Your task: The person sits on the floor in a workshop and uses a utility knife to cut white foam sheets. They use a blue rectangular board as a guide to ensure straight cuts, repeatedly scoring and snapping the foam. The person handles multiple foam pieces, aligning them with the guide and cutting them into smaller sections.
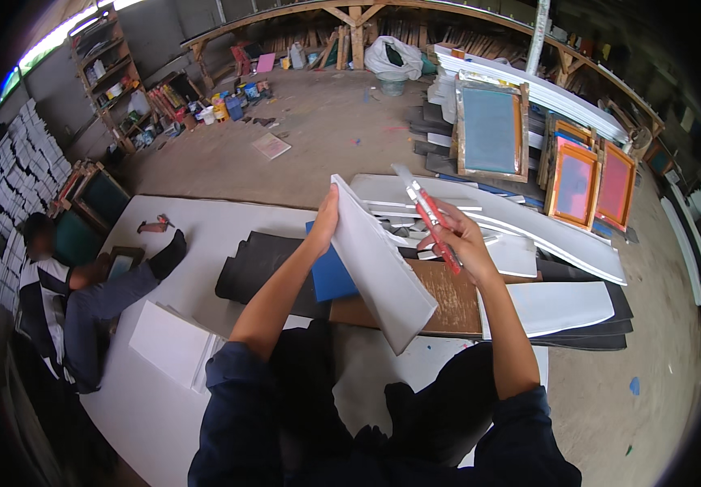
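The board (379,268) is white. The cutter (429,221) is red and silver. The wood (452,300) is brown with light scratchy marks. One sheet (332,273) is bright blue, and the sheets (257,268) beside it are black. The sleeves (239,381) are dark blue. The other person's shirt (46,296) is black and white in big patches, and the trousers (107,300) are grey. One screen (490,128) is grey-blue. Another screen (575,183) is pink and purple inside an orange frame (556,185). The sack (379,61) is white with something dark green (393,54) in it. The floor (350,122) is brownish grey.
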Tool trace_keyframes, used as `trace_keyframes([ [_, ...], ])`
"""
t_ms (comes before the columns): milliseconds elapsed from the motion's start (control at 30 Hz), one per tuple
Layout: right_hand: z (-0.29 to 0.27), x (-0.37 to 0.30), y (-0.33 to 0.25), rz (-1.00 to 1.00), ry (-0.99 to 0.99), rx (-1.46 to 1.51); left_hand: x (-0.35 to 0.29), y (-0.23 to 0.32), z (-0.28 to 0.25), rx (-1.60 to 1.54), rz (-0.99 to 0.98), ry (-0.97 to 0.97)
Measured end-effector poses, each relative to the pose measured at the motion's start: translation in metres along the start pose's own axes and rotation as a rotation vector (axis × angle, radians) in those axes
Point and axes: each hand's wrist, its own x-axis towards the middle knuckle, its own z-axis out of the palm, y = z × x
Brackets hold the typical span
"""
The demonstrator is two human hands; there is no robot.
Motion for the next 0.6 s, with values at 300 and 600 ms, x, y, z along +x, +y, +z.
trace_keyframes([
  [300, 0.009, -0.002, -0.01, -0.027, 0.214, -0.048, 0.002, -0.006, 0.001, 0.016, 0.015, -0.043],
  [600, 0.012, -0.002, 0.004, -0.031, 0.109, 0.045, 0.008, -0.008, -0.001, -0.008, -0.103, -0.077],
])
